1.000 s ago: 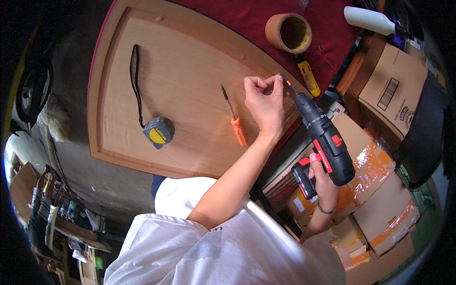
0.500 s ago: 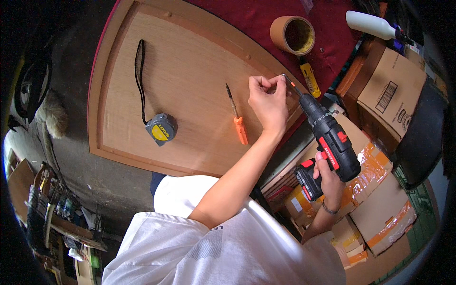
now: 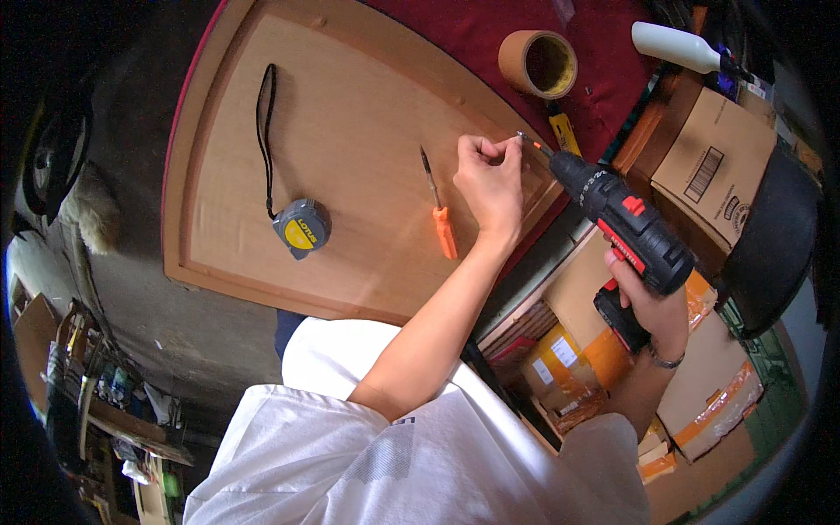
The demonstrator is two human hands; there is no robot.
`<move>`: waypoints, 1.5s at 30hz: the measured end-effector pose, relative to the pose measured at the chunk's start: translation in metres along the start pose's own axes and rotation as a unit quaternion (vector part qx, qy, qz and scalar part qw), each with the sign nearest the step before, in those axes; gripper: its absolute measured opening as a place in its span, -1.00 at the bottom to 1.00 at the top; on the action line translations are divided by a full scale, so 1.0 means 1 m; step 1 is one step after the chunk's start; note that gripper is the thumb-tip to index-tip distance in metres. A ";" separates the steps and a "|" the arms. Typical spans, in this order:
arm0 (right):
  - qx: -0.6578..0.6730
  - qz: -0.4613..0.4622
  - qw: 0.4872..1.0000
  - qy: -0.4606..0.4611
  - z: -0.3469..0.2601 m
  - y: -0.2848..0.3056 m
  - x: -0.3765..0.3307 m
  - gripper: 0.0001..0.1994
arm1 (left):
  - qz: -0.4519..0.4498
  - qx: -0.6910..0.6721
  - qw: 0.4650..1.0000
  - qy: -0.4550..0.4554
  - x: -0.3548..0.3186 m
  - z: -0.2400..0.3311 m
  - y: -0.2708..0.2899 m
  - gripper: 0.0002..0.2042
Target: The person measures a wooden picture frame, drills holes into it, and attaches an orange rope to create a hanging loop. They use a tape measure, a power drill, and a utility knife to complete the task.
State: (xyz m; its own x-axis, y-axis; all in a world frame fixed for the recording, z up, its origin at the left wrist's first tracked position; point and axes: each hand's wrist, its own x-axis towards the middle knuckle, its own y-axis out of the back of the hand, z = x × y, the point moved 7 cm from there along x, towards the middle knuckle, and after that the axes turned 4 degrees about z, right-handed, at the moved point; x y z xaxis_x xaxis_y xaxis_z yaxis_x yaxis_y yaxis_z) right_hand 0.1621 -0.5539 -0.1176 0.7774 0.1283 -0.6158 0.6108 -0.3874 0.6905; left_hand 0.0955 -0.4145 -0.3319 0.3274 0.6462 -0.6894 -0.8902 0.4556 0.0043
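Observation:
My right hand (image 3: 652, 306) grips a black and red cordless drill (image 3: 626, 219) by its handle, the chuck slanting toward the upper left. A thin driver bit (image 3: 541, 146) with an orange band juts from the chuck. Beside the bit's tip, my left hand (image 3: 490, 192) is closed in a pinch over the right edge of a brown framed wooden panel (image 3: 350, 166). What the pinch holds is too small to make out. An orange-handled screwdriver (image 3: 444, 229) lies on the panel left of that hand. Farther left rests a grey and yellow tape measure (image 3: 302, 229) with a black strap.
Beyond the panel, a roll of brown tape (image 3: 521, 66) and a yellow utility knife (image 3: 563, 133) lie on red cloth (image 3: 464, 26). A white bottle (image 3: 674, 46) is at the upper right, above a cardboard box (image 3: 710, 171). More taped cartons (image 3: 560, 359) sit below the drill.
The drill's rear has swung right and its body now lies flatter, with my right hand and forearm moving right too. My left hand keeps its pinch near the bit's tip.

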 end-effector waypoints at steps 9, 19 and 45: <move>0.044 -0.029 0.994 -0.091 -0.010 0.008 0.016 -0.89 | -0.007 0.026 0.999 -0.019 0.003 -0.004 -0.002 -0.69; 0.016 -0.011 0.993 -0.112 -0.011 0.005 0.013 -0.81 | -0.017 -0.022 1.000 0.002 0.003 -0.003 -0.001 -0.69; -0.021 -0.018 0.995 -0.099 -0.016 0.002 0.017 -0.84 | -0.009 0.014 1.000 -0.026 0.004 0.006 0.005 -0.69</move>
State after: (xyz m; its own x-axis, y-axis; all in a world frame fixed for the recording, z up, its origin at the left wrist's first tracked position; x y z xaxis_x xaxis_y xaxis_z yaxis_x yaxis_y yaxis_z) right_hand 0.1790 -0.5381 -0.1207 0.7128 -0.0417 -0.7001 0.6471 -0.3460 0.6794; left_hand 0.0939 -0.4059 -0.3300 0.3598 0.6682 -0.6511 -0.8750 0.4839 0.0130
